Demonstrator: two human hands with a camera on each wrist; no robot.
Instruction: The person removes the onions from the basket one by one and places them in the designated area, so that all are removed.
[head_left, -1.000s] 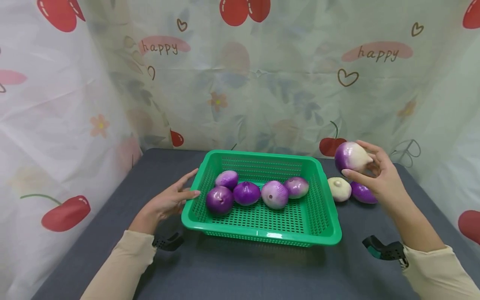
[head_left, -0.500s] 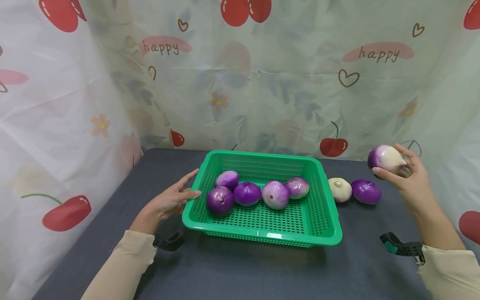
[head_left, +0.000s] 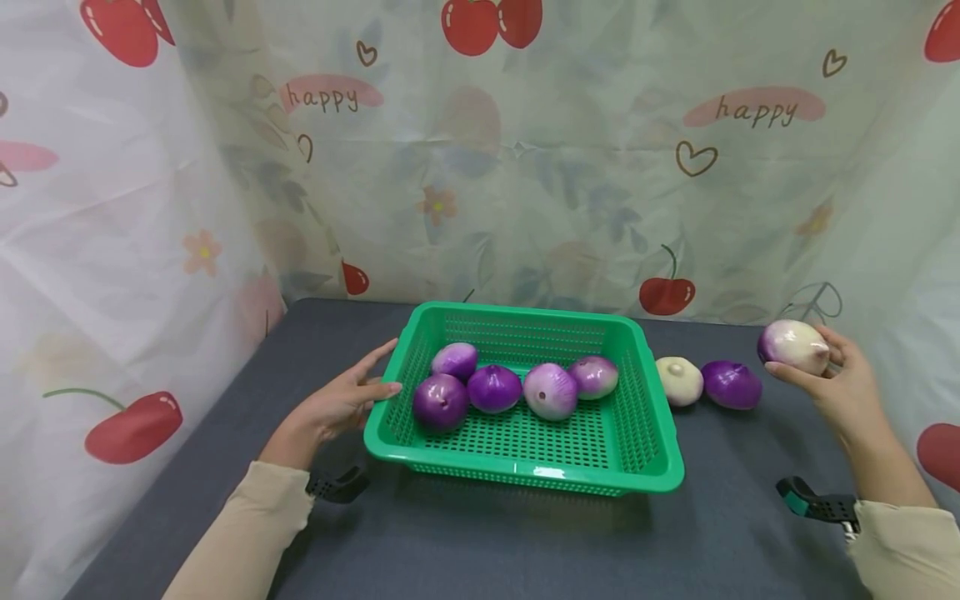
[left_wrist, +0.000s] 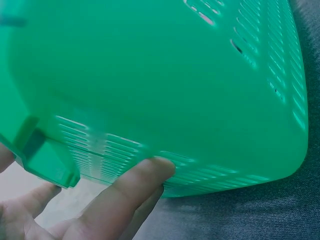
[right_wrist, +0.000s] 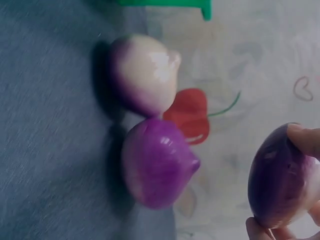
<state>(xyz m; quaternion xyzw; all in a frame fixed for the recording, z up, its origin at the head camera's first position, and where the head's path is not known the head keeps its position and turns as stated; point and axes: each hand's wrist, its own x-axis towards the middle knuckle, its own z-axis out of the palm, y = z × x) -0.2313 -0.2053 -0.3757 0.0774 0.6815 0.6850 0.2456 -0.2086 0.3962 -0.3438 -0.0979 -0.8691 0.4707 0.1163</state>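
Note:
My left hand [head_left: 337, 400] grips the left rim of a green plastic basket [head_left: 525, 479], thumb over the rim. In the left wrist view its fingers [left_wrist: 130, 192] press the slotted outer wall. Several purple onions, among them a dark one [head_left: 440, 402] and a paler one [head_left: 551, 391], lie inside the basket. My right hand [head_left: 843, 383] holds a white-and-purple onion [head_left: 795, 345] between thumb and fingers, above the table at the right. Left of that hand, a whitish onion [head_left: 680, 381] and a purple onion [head_left: 732, 385] rest side by side on the table.
The dark grey table [head_left: 487, 550] runs under everything. A printed curtain [head_left: 517, 183] with cherries and hearts closes off the back and both sides. The whitish onion sits close to the basket's right wall.
My right hand carried its onion rightward, past the two table onions, then lowered it towards the table. My left hand and the basket stayed in place.

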